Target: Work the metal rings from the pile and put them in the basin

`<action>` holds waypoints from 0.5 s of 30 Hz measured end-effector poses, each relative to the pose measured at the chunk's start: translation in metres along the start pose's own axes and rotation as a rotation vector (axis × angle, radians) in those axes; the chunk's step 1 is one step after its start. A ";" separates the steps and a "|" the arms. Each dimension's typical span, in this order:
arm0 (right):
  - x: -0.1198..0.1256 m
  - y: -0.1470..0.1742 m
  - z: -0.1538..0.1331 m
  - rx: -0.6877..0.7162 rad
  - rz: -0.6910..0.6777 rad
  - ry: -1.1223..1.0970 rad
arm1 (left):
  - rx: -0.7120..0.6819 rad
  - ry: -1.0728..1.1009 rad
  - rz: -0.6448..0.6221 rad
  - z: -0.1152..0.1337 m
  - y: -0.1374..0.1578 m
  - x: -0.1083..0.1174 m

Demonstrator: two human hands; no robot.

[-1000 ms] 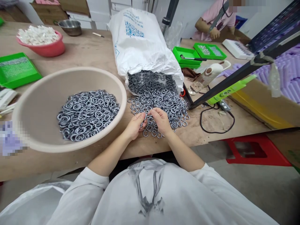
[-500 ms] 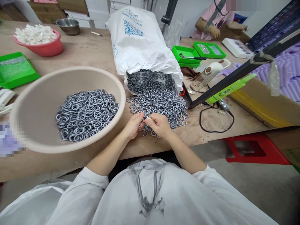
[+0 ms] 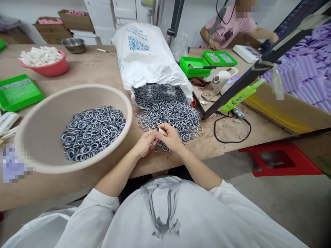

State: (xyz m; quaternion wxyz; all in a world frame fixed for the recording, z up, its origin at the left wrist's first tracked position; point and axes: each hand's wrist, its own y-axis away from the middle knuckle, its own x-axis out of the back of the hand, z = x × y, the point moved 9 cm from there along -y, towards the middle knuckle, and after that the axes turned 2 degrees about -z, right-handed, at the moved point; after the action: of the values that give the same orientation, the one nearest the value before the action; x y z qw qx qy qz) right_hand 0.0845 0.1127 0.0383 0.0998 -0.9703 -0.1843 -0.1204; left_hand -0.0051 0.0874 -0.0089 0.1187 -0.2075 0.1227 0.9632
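My right hand [image 3: 171, 138] is closed around a short cream-coloured stick with a dark tip [image 3: 162, 131]; its exact kind is unclear. My left hand [image 3: 146, 142] meets it, fingers pinched together near the tip, and what they hold is hidden. Both hands are over the front edge of a loose pile of grey metallic-looking rings [image 3: 173, 114]. The pile spills from the mouth of a white woven sack [image 3: 150, 67] lying on its side. To the left, a large beige basin [image 3: 36, 127] holds a heap of similar rings [image 3: 94, 132].
Green trays [image 3: 23, 93], a red bowl [image 3: 55, 67] of white pieces and a steel bowl [image 3: 73, 44] stand left. A slanted dark post [image 3: 232, 93], a cable [image 3: 216, 134] and a carton [image 3: 271, 103] with purple pieces are right. A co-worker [image 3: 227, 27] sits beyond.
The camera view has tilted up and shifted slightly, so the table things appear moved. My hands stay together at the ring pile; the stick in my right hand shows more plainly.
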 end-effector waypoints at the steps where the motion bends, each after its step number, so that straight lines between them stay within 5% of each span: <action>1: -0.002 0.001 0.001 -0.014 -0.003 -0.059 | 0.009 -0.033 -0.015 0.000 0.002 -0.004; 4: 0.009 0.003 0.005 -0.037 0.051 -0.153 | 0.001 -0.211 -0.079 0.015 0.017 -0.021; 6: 0.032 0.006 0.007 -0.034 0.155 -0.145 | -0.110 -0.447 -0.046 0.049 0.035 -0.024; 9: 0.073 0.017 0.016 -0.054 0.306 -0.125 | -0.383 -0.990 0.360 0.130 0.075 -0.001; 12: 0.110 0.034 0.032 -0.089 0.409 -0.104 | -0.315 -1.456 0.892 0.189 0.113 0.040; 15: 0.145 0.052 0.051 -0.112 0.522 -0.067 | -0.152 -1.616 0.984 0.203 0.120 0.062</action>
State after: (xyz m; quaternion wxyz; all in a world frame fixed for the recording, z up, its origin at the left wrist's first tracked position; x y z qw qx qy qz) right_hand 0.2457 0.1263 0.0210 0.0675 -0.9925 0.0757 -0.0685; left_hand -0.1686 0.0428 0.1664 -0.2655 0.5900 0.0141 0.7624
